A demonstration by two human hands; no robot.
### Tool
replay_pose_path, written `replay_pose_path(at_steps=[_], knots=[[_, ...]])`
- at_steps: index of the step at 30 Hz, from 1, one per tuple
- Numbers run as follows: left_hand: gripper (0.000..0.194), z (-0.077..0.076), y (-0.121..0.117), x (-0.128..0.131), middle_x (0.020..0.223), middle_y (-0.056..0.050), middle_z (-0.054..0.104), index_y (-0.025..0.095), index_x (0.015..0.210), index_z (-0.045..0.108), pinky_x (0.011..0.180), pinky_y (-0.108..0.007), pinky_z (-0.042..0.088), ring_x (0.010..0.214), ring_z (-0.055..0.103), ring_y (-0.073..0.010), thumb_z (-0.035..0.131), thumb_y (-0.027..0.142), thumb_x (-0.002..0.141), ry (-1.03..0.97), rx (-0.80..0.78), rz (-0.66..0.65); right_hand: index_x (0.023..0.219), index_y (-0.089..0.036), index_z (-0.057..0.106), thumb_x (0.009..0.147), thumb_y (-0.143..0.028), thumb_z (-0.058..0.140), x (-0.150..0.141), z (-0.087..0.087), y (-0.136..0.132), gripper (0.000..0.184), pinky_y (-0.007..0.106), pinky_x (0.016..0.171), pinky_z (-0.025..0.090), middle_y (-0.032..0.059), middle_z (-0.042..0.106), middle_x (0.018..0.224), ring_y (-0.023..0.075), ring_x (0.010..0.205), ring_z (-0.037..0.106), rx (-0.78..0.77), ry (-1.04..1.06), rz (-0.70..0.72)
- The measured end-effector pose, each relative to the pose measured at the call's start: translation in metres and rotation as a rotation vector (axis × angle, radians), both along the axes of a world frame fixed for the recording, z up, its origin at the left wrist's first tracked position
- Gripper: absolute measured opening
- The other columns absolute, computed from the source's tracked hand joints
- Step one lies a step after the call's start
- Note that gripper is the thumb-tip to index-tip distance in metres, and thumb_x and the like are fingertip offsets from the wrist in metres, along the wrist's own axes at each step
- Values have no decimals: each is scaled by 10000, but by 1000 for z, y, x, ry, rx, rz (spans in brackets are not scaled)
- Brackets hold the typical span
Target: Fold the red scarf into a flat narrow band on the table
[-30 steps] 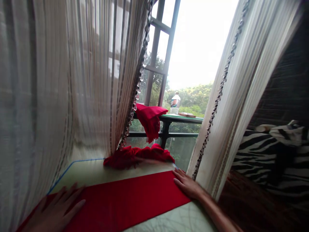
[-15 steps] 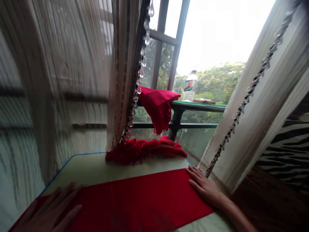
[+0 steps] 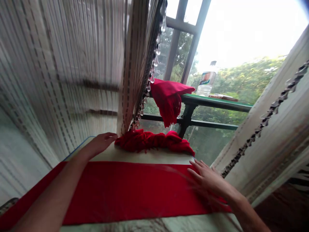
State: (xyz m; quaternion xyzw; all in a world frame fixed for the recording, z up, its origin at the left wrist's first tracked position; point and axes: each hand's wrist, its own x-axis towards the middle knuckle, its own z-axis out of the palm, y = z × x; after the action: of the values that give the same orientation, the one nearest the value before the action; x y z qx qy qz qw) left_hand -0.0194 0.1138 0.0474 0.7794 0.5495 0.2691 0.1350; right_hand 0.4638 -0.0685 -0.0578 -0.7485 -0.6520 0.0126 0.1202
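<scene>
A long red cloth [image 3: 135, 190], perhaps a scarf, lies flat across a pale board [image 3: 101, 157] with blue edging. My right hand [image 3: 205, 177] rests on its right end, fingers spread and pointing away from me. Stretched over the cloth, my left forearm leads to my left hand [image 3: 102, 142] near the board's far left corner. Its slightly bent fingers reach the left end of a bunched red scarf [image 3: 154, 141] with fringe; whether they touch it I cannot tell. That scarf lies along the far edge.
Another red fringed scarf [image 3: 167, 100] hangs over the green railing [image 3: 217, 102]. On the railing stand a plastic bottle [image 3: 206, 80] and a small flat object [image 3: 223, 97]. A striped string curtain [image 3: 96, 54] with bead trim is at left, a pale curtain [image 3: 272, 141] at right.
My left hand has left the flat cloth and moved forward and right to the bunched scarf. My right hand stays at the cloth's right end. The view has shifted, and the cloth now looks straighter.
</scene>
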Motion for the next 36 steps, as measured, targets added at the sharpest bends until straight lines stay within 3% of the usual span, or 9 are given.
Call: replay_pose_path(at_steps=[2,5,7,10,14,18,24,30,36], knots=[[688,-6,1,26,1275,-106,752,178,1255,741,1047,-354,507,1186,699,-286,322,624,940,42,8,-34,1547,-279,506,1022,-653,327,-10,7,13,670,721,1229,192,110,363,1681,387,1562,279,8,19,73],[597,-25,-24,43,1329,-60,730,247,1253,750,1115,-366,462,1254,662,-285,410,625,939,123,26,-178,1610,-244,391,1057,-601,268,-23,7,22,670,601,1280,152,90,253,1725,286,1598,194,33,44,155],[582,-39,-46,36,1444,-32,656,277,1346,704,1225,-423,339,1405,539,-295,456,621,946,177,67,-264,1609,-230,392,1065,-599,254,-27,3,22,672,586,1286,124,101,244,1726,273,1605,164,37,56,173],[606,-59,-65,10,1599,-19,486,324,1511,555,1265,-563,239,1509,405,-322,365,624,1020,368,56,-323,1597,-260,415,1064,-623,275,-27,-2,22,660,588,1289,95,95,274,1717,274,1603,172,33,65,184],[641,-78,-59,-15,1690,-8,257,366,1625,301,1261,-669,149,1574,209,-359,364,623,1041,482,3,-303,1600,-253,407,1059,-627,316,-24,-2,28,664,631,1272,134,123,324,1696,308,1586,233,20,62,185],[604,-89,-46,-21,1690,7,252,401,1630,233,1262,-675,162,1575,184,-351,335,595,1068,459,10,-302,1585,-251,435,1066,-593,335,-23,0,33,629,677,1252,160,147,349,1681,335,1576,254,44,50,197],[630,-84,-47,-23,1706,21,209,379,1645,224,1276,-647,120,1594,115,-321,281,620,1066,447,-27,-270,1580,-246,443,1084,-537,332,-24,6,32,585,630,1287,95,126,339,1691,313,1585,235,117,76,301],[664,-66,-60,-11,1715,6,186,330,1648,268,1278,-621,83,1602,103,-301,217,628,1056,518,-113,-222,1537,-290,510,1061,-602,356,-31,12,30,590,635,1277,196,100,419,1658,330,1557,315,129,176,357],[679,-60,-63,-6,1723,2,173,324,1653,262,1281,-594,77,1607,104,-277,194,635,1053,541,-113,-212,1499,-252,560,1045,-615,379,-33,14,28,609,595,1267,282,128,470,1624,332,1522,391,72,182,363]])
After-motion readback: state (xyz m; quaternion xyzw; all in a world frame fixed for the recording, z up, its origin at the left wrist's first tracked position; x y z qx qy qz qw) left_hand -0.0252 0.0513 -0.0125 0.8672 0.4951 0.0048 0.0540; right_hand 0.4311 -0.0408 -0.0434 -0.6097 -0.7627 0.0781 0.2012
